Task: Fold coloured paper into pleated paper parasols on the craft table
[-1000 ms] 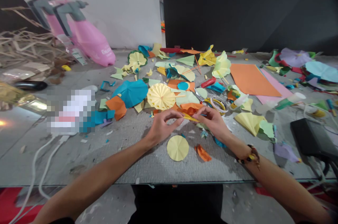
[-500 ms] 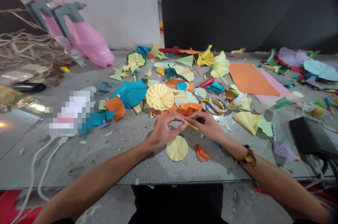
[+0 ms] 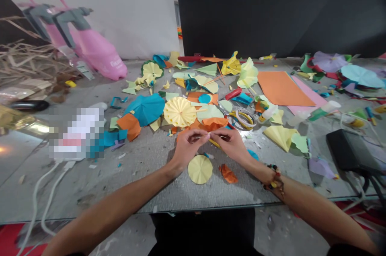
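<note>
Here we go: the right hand (image 3: pixel 229 144) pinches a thin yellow paper strip (image 3: pixel 214 143), the left hand (image 3: pixel 188 147) pinching in beside it, with a yellow paper disc (image 3: pixel 200 169) just below and bare grey tabletop (image 3: pixel 163 189) open toward the near edge.

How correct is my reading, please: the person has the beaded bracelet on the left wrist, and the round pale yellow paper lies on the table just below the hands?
Not quite: the beaded bracelet is on the right wrist, not the left, as the head view shows. The rest stands: the round pale yellow paper lies on the table just below the left hand and right hand.
</note>
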`<state>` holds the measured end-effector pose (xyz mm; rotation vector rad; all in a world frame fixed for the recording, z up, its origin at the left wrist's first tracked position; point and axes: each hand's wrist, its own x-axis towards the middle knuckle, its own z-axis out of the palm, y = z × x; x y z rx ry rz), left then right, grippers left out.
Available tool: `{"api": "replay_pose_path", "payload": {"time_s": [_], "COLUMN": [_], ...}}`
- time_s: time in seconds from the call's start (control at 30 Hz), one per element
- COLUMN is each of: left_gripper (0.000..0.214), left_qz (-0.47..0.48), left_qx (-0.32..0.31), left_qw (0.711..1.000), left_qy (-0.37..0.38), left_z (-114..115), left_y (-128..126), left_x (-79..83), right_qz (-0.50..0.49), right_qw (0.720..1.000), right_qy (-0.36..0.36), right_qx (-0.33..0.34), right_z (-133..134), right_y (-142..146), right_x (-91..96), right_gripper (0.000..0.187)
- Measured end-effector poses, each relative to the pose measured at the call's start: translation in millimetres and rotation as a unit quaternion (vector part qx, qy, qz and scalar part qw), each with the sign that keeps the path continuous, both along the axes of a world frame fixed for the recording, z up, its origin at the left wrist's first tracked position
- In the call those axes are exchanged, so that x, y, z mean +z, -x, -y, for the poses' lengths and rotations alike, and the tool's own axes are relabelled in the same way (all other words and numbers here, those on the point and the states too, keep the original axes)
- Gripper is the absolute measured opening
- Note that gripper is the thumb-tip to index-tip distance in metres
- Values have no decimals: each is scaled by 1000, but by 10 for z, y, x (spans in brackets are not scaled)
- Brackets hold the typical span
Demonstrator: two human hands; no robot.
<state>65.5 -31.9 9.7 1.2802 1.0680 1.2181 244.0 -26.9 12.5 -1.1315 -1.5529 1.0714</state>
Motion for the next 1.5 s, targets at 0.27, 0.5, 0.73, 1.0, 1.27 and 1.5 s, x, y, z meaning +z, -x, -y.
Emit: {"api": "replay_pose_path", "payload": {"time_s": [0.27, 0.5, 0.73, 1.0, 1.27, 1.5], "left_gripper": [28, 28, 26, 26, 24, 26], "left_qz": [-14, -24, -21, -8, -13, -10], "left_qx": [22, 33, 38, 48, 57, 55], "left_qw": [1000, 999, 999, 999, 998, 998], "left_qy": [8, 5, 15, 7, -9, -32], "left_z": [-15, 7, 14, 17, 27, 34], "left_y": [-10, -28, -26, -36, -47, -46], "left_x": [-46, -27, -24, -36, -40, -69], "right_qz": [-56, -34, -15, 3, 31, 54], "right_qw": [995, 998, 1000, 1000, 999, 997], "right_qy": [82, 57, 22, 2, -20, -43], "right_qx": [4, 8, -2, -1, -18, -26], "right_z": [-42, -27, -31, -7, 40, 65], "right_y": [-1, 13, 19, 18, 23, 19], "right_x": [-46, -27, -33, -38, -21, 4], "right_gripper": [28, 29, 31, 29, 25, 24]}}
